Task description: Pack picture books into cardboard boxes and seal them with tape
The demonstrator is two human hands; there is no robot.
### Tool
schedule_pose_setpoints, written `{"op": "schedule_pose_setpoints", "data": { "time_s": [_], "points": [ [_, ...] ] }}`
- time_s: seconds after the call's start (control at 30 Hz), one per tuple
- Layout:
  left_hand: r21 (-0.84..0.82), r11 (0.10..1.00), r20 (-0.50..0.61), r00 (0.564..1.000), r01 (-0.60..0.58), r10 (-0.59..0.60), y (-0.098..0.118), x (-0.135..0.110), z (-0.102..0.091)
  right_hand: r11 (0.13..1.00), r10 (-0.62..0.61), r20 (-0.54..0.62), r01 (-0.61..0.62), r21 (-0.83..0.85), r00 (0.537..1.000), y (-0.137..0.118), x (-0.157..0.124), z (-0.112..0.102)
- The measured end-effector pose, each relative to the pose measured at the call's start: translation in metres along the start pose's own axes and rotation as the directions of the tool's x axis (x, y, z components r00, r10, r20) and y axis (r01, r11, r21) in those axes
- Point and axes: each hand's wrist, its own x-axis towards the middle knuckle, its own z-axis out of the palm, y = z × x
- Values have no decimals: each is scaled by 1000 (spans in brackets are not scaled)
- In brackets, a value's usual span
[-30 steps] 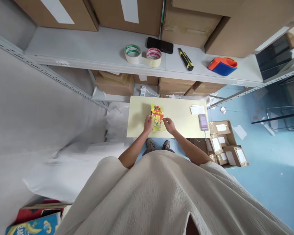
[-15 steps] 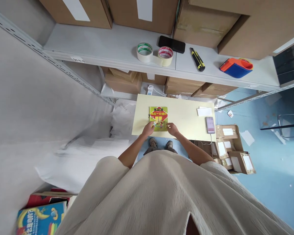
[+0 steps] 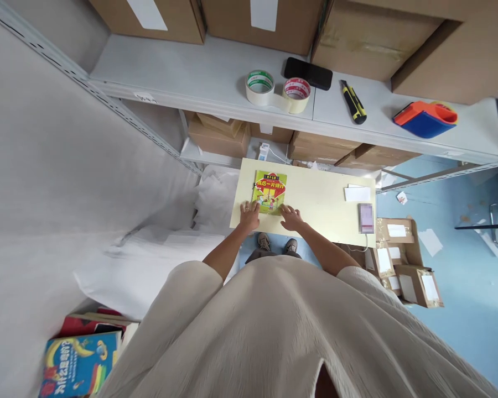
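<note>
A green picture book (image 3: 269, 190) with a red and yellow cover lies flat on the pale yellow table (image 3: 315, 199), its cover facing up. At its lower left corner is my left hand (image 3: 249, 215), fingers stretched out and pointing away from me. My right hand (image 3: 291, 217) rests by the lower right corner, with its fingers extended and the tips touching the book's edge. Neither hand is wrapped around the book.
On the shelf (image 3: 170, 72) ahead sit tape rolls (image 3: 259, 88), a black phone (image 3: 307, 73), a utility knife (image 3: 352, 103) and an orange-blue tape dispenser (image 3: 425, 119). White papers (image 3: 357, 193) and a lit phone (image 3: 366, 218) lie at the table's right. Cardboard boxes (image 3: 415, 284) stand on the floor.
The book has shifted slightly away from me on the table. My fingers, earlier curled at its lower corners, are now stretched out. The view has also shifted a little.
</note>
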Motion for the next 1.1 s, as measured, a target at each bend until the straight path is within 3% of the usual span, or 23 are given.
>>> {"op": "schedule_pose_setpoints", "data": {
  "time_s": [0.47, 0.7, 0.8, 0.93, 1.1],
  "points": [
    [-71, 982, -78, 981, 172, -178, -17, 33, -29, 999, -31, -51, 33, 37, 998, -32, 67, -15],
    [-67, 957, -62, 956, 282, -286, -9, 47, -26, 999, -24, -1, 24, 34, 1000, -35, 68, -34],
    [21, 956, -82, 954, 292, -290, -8, 46, -27, 994, -53, -15, 54, 93, 999, -11, 45, -41],
    [285, 923, -99, 966, 258, -240, -12, 35, -32, 987, 51, -111, -32, 160, 992, 45, -4, -46],
    [375, 922, -129, 990, 96, -50, 1, 17, -27, 959, 225, -353, -142, 247, 908, 135, -67, -79]
  ]
}}
